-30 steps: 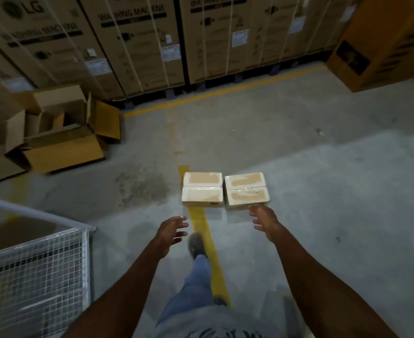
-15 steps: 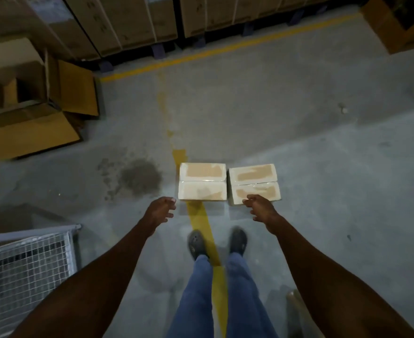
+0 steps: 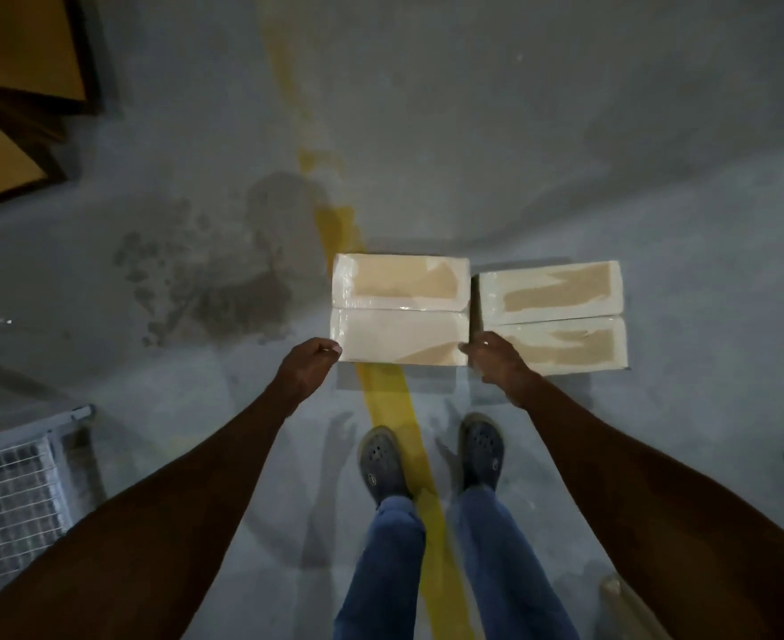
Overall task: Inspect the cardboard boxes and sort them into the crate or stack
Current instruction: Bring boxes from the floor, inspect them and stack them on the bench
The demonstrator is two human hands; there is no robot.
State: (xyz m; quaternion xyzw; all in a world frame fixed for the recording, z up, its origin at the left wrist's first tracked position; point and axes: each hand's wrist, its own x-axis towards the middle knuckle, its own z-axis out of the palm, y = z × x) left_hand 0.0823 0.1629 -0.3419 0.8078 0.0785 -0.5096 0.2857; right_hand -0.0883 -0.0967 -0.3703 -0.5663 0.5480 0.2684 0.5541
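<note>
Two taped cardboard boxes lie side by side on the grey floor, just beyond my feet. The left box (image 3: 399,293) sits on the yellow floor line; the right box (image 3: 551,293) is a narrow gap away. My left hand (image 3: 309,369) has curled fingers at the left box's near left corner. My right hand (image 3: 494,360) holds that box's near right corner, thumb on top and fingers reaching into the gap between the boxes. The white wire crate (image 3: 15,478) stands at the lower left, with only its corner in view.
Open brown cardboard flaps (image 3: 6,145) lie at the upper left. A yellow painted line (image 3: 394,408) runs between my shoes. A dark stain (image 3: 223,279) marks the floor left of the boxes. A pale object (image 3: 623,595) shows at the lower right edge.
I have stepped closer and bent down, so the view tilted to the floor. Both hands moved forward from short of the boxes to the left box's near corners.
</note>
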